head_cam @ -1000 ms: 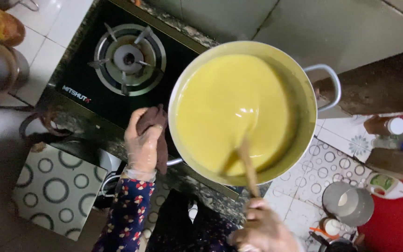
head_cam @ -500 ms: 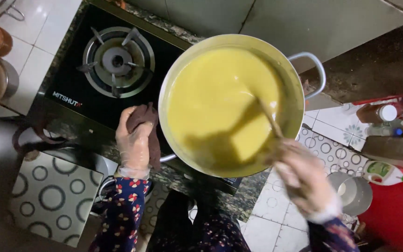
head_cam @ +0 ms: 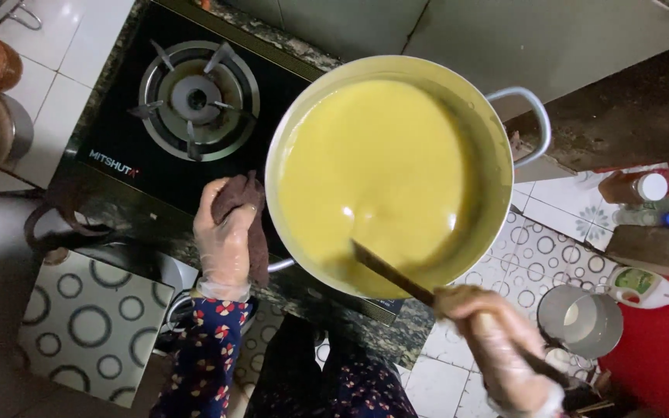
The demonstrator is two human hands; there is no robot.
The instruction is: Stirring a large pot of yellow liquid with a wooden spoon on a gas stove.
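The big pot [head_cam: 497,155] fills the middle and right of the stove [head_cam: 118,147], so there is little room there. The left burner [head_cam: 197,99] has nothing on it, and a hand could pass above it. The left hand [head_cam: 226,240] with a brown cloth [head_cam: 243,203] blocks the near left side of the pot. The wooden stick [head_cam: 392,275] crosses the near rim. Far behind, the wall [head_cam: 443,31] closes the way.
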